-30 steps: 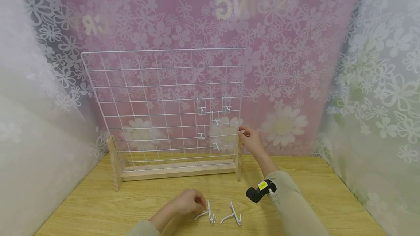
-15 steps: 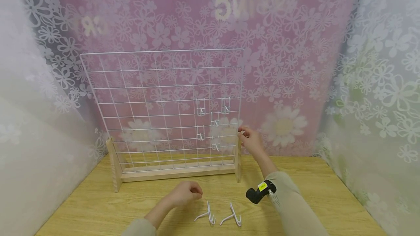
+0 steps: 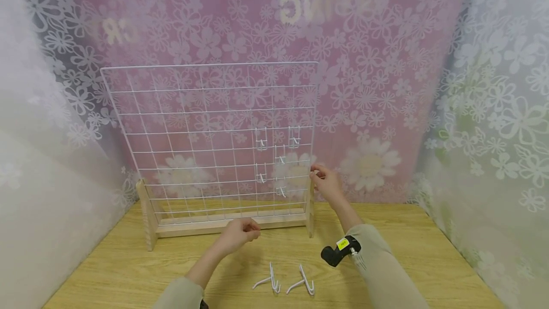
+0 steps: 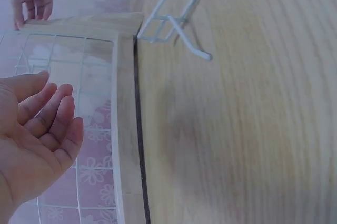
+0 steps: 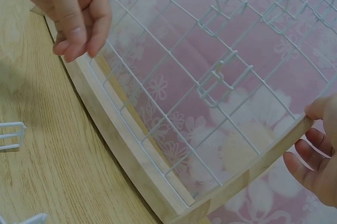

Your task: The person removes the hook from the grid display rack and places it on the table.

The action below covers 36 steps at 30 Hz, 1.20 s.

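A white wire grid panel (image 3: 210,64) stands upright in a wooden stand (image 3: 147,218). Several white wire hooks (image 3: 261,144) hang on its right half. At the top of the stand's right post (image 5: 253,174), my right hand (image 3: 328,185) pinches the wood beside the grid's edge. My left hand (image 3: 238,236) is in front of the stand's lower bar, fingers loosely bent with nothing between them. On the table nearer me lie two more white hooks, a left one (image 3: 272,280) and a right one (image 3: 305,282), each with a prong sticking out.
The wood-grain table (image 3: 386,252) runs up to a pink flowered curtain (image 3: 377,85) at the back. Pale patterned curtains hang at both sides. A black wrist camera (image 3: 339,252) is strapped to the right sleeve.
My left hand has moved away from the left hook on the table, forward and up toward the stand's lower bar. The right hand stays at the post.
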### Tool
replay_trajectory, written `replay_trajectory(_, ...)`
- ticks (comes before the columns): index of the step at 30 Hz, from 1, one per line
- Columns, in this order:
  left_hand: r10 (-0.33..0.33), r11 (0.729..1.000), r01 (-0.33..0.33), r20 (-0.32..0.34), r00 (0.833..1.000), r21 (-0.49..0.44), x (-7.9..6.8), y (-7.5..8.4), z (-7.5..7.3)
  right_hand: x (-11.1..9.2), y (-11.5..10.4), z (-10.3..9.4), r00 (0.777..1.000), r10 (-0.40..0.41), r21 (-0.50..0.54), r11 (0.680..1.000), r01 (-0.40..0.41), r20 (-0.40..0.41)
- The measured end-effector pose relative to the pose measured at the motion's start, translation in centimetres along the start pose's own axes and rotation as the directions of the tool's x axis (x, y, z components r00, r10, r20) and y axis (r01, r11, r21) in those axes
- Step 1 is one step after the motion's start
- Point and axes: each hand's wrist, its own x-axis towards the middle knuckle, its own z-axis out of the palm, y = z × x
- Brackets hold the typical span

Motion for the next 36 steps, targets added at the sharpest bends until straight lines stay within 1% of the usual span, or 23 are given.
replay_trajectory(4, -0.013, 0.999, 0.01, -0.089, 0.996, -0.03, 0.7, 0.5, -0.6, 0.0, 0.0, 0.0, 1.0, 0.008, 0.003, 1.0, -0.008, -0.001)
replay_trajectory(7, -0.041, 0.998, 0.032, -0.156, 0.987, -0.06, 1.2, 0.9, -1.0, 0.1, 0.0, 0.1, 1.0, 0.003, 0.006, 1.0, -0.002, -0.008)
replay_trajectory(11, -0.08, 0.988, 0.046, -0.239, 0.968, -0.144, 1.9, 1.4, -1.5, 0.1, 0.1, 0.1, 1.0, -0.013, 0.002, 1.0, 0.013, -0.021)
replay_trajectory(16, -0.104, 0.97, 0.025, -0.319, 0.942, -0.242, 2.8, 2.2, -1.8, 0.1, 0.1, 0.2, 1.0, -0.021, -0.008, 1.0, 0.021, -0.018)
replay_trajectory(19, -0.106, 0.962, 0.007, -0.348, 0.932, -0.274, 3.4, 2.8, -2.0, 0.1, 0.1, 0.2, 1.0, -0.018, -0.002, 1.0, 0.018, -0.016)
replay_trajectory(26, -0.087, 0.961, -0.036, -0.424, 0.901, -0.274, 4.8, 4.8, -2.4, 0.1, 0.1, 0.2, 1.0, -0.014, -0.006, 1.0, 0.014, -0.019)
replay_trajectory(29, -0.096, 0.956, -0.042, -0.446, 0.89, -0.29, 5.4, 5.6, -2.4, 0.1, 0.0, 0.2, 0.999, -0.021, -0.008, 1.0, 0.021, -0.026)
replay_trajectory(31, -0.1, 0.95, -0.05, -0.453, 0.886, -0.307, 5.8, 5.9, -2.3, 0.1, 0.0, 0.2, 0.999, -0.02, -0.005, 1.0, 0.02, -0.029)
replay_trajectory(33, -0.116, 0.944, -0.043, -0.45, 0.885, -0.328, 6.2, 6.2, -2.2, 0.1, -0.1, 0.2, 0.999, -0.019, -0.005, 1.0, 0.019, -0.027)
replay_trajectory(36, -0.121, 0.94, -0.042, -0.447, 0.887, -0.337, 6.5, 6.5, -2.0, 0.0, -0.1, 0.3, 1.0, -0.015, -0.008, 1.0, 0.014, -0.022)
